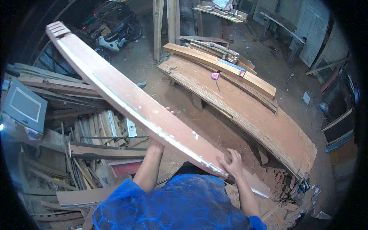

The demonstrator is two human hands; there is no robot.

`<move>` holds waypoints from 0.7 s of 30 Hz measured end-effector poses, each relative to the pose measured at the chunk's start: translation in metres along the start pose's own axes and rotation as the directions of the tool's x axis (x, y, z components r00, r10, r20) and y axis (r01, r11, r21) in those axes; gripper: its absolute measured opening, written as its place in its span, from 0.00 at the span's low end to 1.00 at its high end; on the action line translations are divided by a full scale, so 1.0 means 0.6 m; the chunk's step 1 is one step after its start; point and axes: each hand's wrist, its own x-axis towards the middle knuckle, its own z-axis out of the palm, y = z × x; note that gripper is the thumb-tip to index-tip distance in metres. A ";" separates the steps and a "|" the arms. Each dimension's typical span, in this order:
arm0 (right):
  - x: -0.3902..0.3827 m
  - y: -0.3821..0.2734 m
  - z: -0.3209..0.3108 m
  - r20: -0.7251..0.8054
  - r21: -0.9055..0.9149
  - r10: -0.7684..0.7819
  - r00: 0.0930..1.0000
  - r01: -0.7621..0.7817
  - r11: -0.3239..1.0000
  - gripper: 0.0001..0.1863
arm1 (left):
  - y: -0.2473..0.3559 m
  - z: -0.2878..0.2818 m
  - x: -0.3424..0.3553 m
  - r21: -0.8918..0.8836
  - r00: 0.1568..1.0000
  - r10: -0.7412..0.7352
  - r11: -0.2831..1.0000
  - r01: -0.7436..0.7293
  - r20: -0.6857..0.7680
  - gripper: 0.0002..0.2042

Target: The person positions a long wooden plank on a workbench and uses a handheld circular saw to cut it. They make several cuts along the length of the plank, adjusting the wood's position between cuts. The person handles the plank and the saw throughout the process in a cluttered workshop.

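Two-handed, holds a long pinkish board (126, 96) aloft, sloping from ten o'clock down to five o'clock. Grips it from beneath with the left hand (171, 111), curled fingers showing past the far edge, palm out of sight. Lays the right hand (234, 166), with loosely bent fingers, at the five-o'clock end; cannot tell how firmly. Faces a bench (283, 134) at three o'clock, bearing a pink tape measure (215, 76) towards one o'clock.

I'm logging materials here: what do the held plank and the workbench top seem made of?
Held plank: likely wood, matte pinkish-brown, from its slotted end; white patches, perhaps paint.
Workbench top: probably wood, dull brown; its near edge looks splintered.
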 end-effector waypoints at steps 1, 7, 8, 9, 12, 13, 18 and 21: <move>-0.055 0.012 -0.040 -0.063 -0.082 -0.162 0.985 0.156 0.984 0.37 | -0.028 -0.030 0.003 -0.004 0.999 -0.032 0.999 0.032 0.008 0.25; -0.313 0.340 -0.084 -0.162 -0.443 0.008 0.987 -0.079 0.893 0.43 | -0.311 -0.095 0.066 0.065 0.918 -0.080 0.991 0.113 -0.388 0.20; -0.329 0.370 -0.102 -0.094 -0.401 0.139 0.986 -0.165 0.901 0.41 | -0.360 -0.125 0.069 -0.024 0.888 -0.128 0.991 0.132 -0.442 0.21; -0.331 0.390 -0.123 -0.014 -0.362 0.255 0.967 -0.243 0.900 0.40 | -0.402 -0.169 0.063 -0.091 0.880 -0.190 0.982 0.168 -0.434 0.22; -0.320 0.447 -0.198 -0.045 -0.368 0.188 0.981 -0.192 0.910 0.36 | -0.533 -0.192 0.070 -0.254 0.891 -0.289 0.945 0.207 -0.349 0.27; -0.379 0.456 -0.243 -0.127 -0.416 0.180 0.975 -0.217 0.883 0.35 | -0.613 -0.118 0.063 -0.322 0.829 -0.405 0.901 0.291 -0.384 0.22; -0.453 0.518 -0.440 -0.132 -0.455 0.114 0.985 -0.163 0.876 0.32 | -0.764 0.027 0.014 -0.467 0.702 -0.566 0.806 0.363 -0.432 0.23; -0.472 0.553 -0.554 -0.137 -0.514 0.128 0.982 -0.181 0.839 0.34 | -0.837 0.133 -0.008 -0.479 0.645 -0.586 0.800 0.362 -0.490 0.25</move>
